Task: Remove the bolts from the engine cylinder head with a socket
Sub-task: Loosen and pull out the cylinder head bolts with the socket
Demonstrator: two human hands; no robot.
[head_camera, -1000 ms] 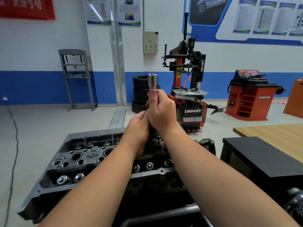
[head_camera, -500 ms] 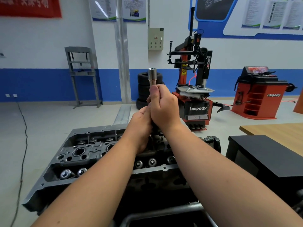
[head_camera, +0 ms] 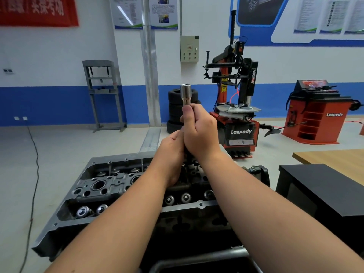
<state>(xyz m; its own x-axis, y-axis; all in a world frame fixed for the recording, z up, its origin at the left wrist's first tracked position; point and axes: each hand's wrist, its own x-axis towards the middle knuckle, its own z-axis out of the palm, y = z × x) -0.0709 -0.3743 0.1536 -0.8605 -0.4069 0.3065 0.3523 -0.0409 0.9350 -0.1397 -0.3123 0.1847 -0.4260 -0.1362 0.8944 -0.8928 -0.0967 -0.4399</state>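
A grey engine cylinder head (head_camera: 102, 186) lies in front of me with its valve springs and bores showing. Above its middle I hold a socket tool upright, its silver socket (head_camera: 185, 94) sticking out at the top. My right hand (head_camera: 199, 131) grips the tool's shaft just under the socket. My left hand (head_camera: 171, 152) wraps the lower part of the tool right below the right hand. Both hands hide the shaft and the spot where it meets the head. No bolt is visible.
A black box (head_camera: 323, 190) stands at the right beside a wooden table (head_camera: 331, 156). Behind the head are a red tyre changer (head_camera: 236, 107), stacked tyres (head_camera: 174, 109), an orange wheel balancer (head_camera: 319, 113) and a grey press frame (head_camera: 102, 93). A cable (head_camera: 33, 158) runs along the floor at left.
Both hands keep their grip on the tool. The camera view has shifted a little, so the scene sits further right and the hands slightly lower in the picture.
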